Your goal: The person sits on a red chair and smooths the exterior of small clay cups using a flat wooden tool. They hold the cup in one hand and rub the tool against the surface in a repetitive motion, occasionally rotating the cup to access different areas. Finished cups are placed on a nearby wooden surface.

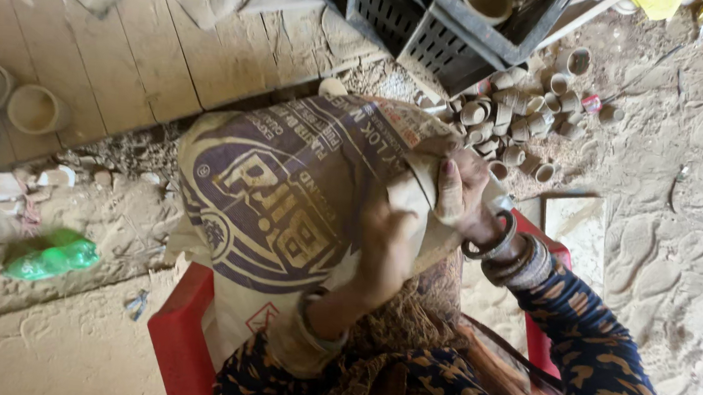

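A pottery workshop; small clay cups [514,123] heaped on dusty ground; wooden boards [129,55].

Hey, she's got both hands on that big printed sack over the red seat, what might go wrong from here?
1. The sack drapes over the red seat, gripped only at its top corner by the left hand and right hand; it might slip off.
2. If it swings or drops forward, it could knock the small clay cups heaped just beyond it.
3. The bangles could catch on the sack's folded edge.
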